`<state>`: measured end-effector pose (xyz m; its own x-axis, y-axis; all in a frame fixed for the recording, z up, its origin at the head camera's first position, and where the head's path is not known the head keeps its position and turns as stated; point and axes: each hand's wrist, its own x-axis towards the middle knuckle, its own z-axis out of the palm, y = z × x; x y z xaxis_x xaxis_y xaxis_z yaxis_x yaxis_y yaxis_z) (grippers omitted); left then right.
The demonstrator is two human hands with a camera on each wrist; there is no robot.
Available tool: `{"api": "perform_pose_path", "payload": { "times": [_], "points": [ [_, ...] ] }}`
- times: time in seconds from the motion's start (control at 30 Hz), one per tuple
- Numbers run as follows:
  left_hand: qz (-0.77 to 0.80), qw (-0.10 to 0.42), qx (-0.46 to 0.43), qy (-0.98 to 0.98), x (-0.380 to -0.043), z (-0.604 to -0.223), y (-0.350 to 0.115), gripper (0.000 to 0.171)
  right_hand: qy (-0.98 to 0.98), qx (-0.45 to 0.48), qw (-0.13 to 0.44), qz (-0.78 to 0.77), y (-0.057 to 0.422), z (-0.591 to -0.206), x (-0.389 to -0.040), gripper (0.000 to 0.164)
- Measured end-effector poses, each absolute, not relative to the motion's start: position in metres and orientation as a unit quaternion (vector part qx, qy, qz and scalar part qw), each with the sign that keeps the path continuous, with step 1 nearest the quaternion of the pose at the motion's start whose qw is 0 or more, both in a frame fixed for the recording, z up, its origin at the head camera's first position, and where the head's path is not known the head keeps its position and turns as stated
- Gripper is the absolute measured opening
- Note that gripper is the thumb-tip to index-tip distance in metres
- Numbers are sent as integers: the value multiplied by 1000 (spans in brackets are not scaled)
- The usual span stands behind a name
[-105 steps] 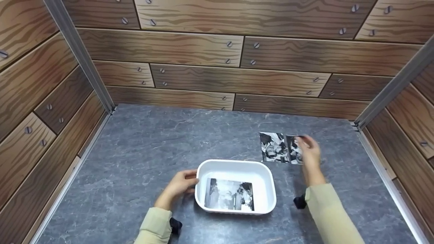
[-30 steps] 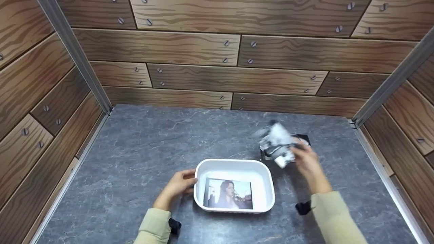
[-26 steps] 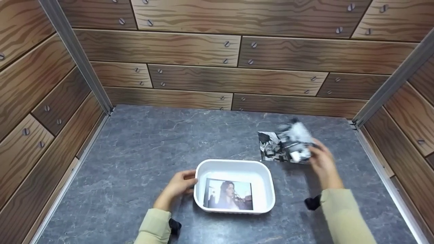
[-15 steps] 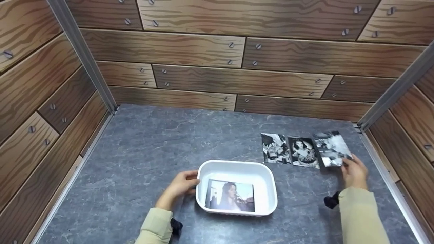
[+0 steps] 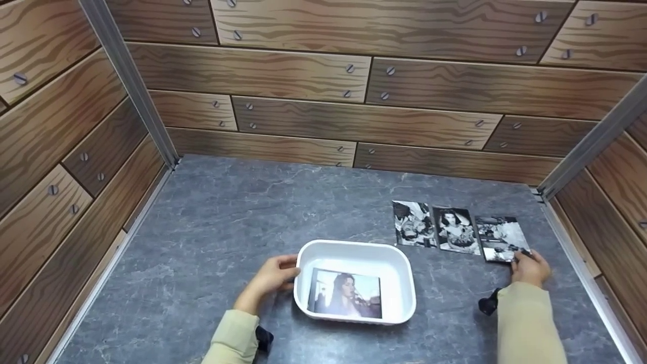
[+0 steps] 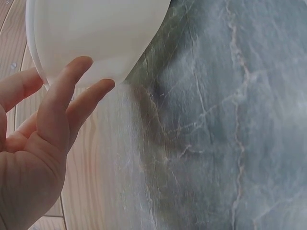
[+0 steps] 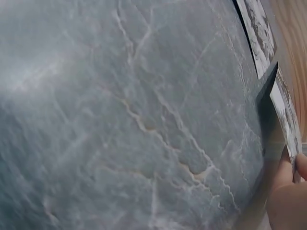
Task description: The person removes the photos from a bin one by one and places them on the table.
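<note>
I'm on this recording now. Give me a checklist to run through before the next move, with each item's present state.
1. Container steadied: ok. The left hand touches the left side of the white container.
2. Rightmost photo released: not ok. The right hand pinches its near corner.
3. Photos on the table apart: ok. The leftmost photo, middle photo and rightmost one show narrow gaps between them.
4. Top photo in the container uncovered: ok. It lies face up with nothing over it.
5. More photos beneath it: cannot tell. The top one hides whatever is below.
</note>
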<state>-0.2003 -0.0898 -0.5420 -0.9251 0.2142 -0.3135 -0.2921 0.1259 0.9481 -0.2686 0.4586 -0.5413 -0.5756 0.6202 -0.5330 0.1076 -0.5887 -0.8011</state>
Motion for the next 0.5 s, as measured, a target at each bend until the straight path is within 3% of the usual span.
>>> {"api": "perform_pose_path", "payload": {
  "times": [0.5],
  "points": [
    [649,180,-18,739,-199,-540,-89,46,-573,-438,113,683,465,-546,-270,64]
  ]
}}
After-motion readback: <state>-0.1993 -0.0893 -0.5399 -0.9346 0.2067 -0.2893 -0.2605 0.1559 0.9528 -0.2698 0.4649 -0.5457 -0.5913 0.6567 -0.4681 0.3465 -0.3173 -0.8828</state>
